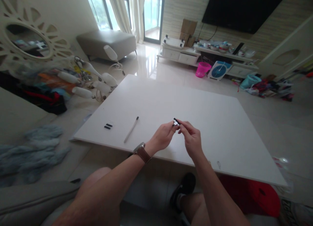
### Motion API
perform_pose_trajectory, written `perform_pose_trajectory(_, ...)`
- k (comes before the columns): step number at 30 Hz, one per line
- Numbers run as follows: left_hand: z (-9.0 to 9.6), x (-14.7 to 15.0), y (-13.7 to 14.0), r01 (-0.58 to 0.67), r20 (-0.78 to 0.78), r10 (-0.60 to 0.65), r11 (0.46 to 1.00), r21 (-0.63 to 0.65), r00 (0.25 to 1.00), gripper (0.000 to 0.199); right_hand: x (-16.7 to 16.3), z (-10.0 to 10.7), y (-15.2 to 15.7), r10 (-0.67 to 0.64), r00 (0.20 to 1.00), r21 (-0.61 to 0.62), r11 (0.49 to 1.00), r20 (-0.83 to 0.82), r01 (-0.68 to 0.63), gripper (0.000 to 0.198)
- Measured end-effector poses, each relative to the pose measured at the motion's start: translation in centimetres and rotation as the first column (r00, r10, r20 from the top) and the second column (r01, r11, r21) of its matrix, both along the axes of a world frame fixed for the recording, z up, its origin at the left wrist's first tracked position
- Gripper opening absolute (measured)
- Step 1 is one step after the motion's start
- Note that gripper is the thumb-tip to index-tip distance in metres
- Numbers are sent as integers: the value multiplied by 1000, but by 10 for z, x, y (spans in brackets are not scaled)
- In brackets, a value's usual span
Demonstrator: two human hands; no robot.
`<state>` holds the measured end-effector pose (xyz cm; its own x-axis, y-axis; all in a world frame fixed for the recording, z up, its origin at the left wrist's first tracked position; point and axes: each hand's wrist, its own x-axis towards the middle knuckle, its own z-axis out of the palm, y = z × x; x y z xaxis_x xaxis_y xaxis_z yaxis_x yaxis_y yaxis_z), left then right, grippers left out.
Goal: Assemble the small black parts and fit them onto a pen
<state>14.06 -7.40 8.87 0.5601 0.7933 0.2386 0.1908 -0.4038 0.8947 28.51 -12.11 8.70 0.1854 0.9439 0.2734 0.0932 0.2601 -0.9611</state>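
Both hands meet above the near middle of the white table. My left hand, with a watch on its wrist, is closed on a small black-and-silver piece whose exact kind is too small to tell. The fingers of my right hand pinch the same piece from the right. To the left lies a thin pale stick with a dark tip, pen-like in shape. Farther left, two short black strips rest side by side on the tabletop.
A small clear item lies by the table's near right edge. Lamp arms with white shades stand close to the far left edge. Beneath the near right side is a red object. A pink basket sits on the floor beyond.
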Motion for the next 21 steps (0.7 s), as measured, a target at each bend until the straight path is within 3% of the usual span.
perform_pose_trajectory(3,3,-1,-1,19,20,-18,1000,-18,1000,39,3,-5,1,80,990,-19,996,-112,-83,23)
perform_pose_trajectory(7,3,0,-2,19,47,-18,999,-29,999,38,1,-7,0,89,977,-48,994,-193,-100,24)
perform_pose_trajectory(13,-2,-1,-1,8,25,-7,1000,-14,1000,37,1,-5,-1,71,992,-50,996,-100,-76,26)
perform_pose_trajectory(21,-1,-5,0,36,0,-36,999,6,999,36,2,-6,-2,100,985,-45,993,-142,-107,25)
